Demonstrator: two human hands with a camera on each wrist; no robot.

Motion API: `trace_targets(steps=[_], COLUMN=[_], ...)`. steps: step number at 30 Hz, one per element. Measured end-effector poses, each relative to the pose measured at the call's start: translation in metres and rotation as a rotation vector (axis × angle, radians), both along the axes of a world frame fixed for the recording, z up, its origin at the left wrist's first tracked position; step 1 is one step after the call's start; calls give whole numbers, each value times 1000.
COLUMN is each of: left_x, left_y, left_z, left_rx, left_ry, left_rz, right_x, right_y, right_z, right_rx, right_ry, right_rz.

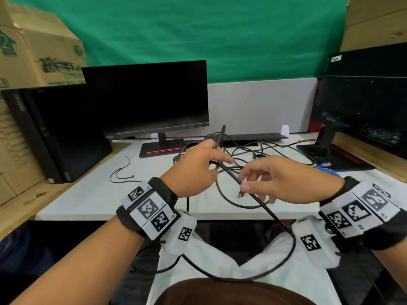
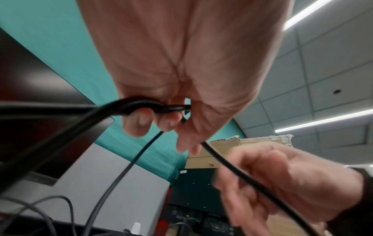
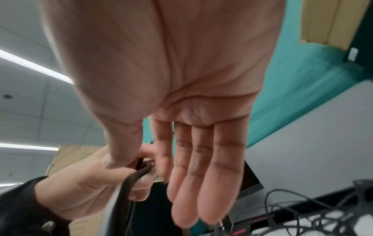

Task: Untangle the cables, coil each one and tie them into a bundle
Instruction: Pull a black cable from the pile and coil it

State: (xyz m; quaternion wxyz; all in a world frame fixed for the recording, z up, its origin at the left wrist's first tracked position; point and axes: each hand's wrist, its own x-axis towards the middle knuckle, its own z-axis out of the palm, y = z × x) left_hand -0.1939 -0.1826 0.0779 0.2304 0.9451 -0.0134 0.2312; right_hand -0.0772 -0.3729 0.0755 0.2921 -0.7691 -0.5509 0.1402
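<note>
My left hand (image 1: 207, 166) grips a thick black cable (image 1: 264, 208) in curled fingers (image 2: 141, 121), with the cable's plug end (image 1: 222, 135) sticking up past the fist. From there the cable slants down to my right hand (image 1: 246, 182), which pinches it between thumb and forefinger while the other fingers (image 3: 191, 183) stay straight. Below that it drops off the table edge and loops across my lap (image 1: 290, 245). Behind both hands a tangle of thin black cables (image 1: 248, 155) lies on the white table (image 1: 99, 201). The same cable (image 2: 242, 175) crosses my right hand (image 2: 292, 183) in the left wrist view.
A dark monitor (image 1: 149, 95) and a black PC tower (image 1: 57, 133) stand at the back left. Another monitor (image 1: 361, 111) stands at the right, and cardboard boxes (image 1: 37, 47) are stacked behind. Thin black ties (image 1: 123, 172) lie left of my hands, a blue cable (image 1: 326, 167) at the right.
</note>
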Motion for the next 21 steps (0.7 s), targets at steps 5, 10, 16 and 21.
trace_targets(steps=[5, 10, 16, 21], left_x=[-5, -8, -8, -9], left_y=[-10, -12, -18, -13], left_z=[8, 6, 5, 5], left_rx=[-178, -347, -444, -551], left_ry=[23, 185, 287, 311], left_rz=[-225, -335, -483, -533], right_x=[-7, -7, -12, -14], right_y=[9, 8, 7, 6], right_z=[-4, 13, 17, 21], right_rx=[211, 548, 415, 380], right_ry=[265, 677, 745, 666], right_rz=[-76, -130, 24, 4])
